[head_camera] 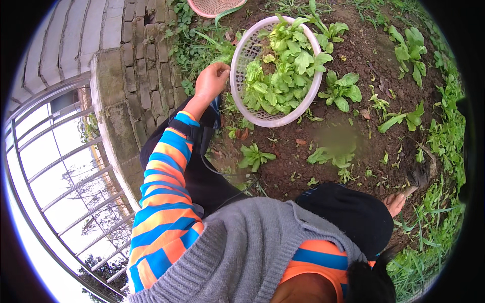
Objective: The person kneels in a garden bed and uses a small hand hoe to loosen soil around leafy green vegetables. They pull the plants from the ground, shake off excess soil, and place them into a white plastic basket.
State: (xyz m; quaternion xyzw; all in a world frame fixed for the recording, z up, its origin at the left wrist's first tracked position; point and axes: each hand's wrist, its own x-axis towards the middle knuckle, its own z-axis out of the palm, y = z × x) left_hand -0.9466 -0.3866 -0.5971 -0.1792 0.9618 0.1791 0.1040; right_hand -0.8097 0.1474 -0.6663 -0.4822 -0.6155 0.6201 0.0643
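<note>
A white plastic basket [276, 122] with perforated sides holds a heap of light green leafy vegetables [284, 75] and stands on the soil bed. At its left rim is my left hand [214, 80], fingers curled, thumb and fingertips touching or almost touching the rim; whether they grip it is unclear. Low at the right, beyond my knee, my right hand [396, 202] is partly hidden, with its fingers around the wooden handle [410, 190] of a small hand tool. The tool's dark head [420, 173] lies close to the soil and its shape is hard to make out.
Leafy plants [343, 91] grow in the brown soil [295, 151] around the basket. Another basket, pink [216, 5], is at the top edge. A brick wall [146, 75] and metal railing [72, 189] stand on the left. Dense greenery [452, 132] borders the right. A cable [227, 174] runs near my leg.
</note>
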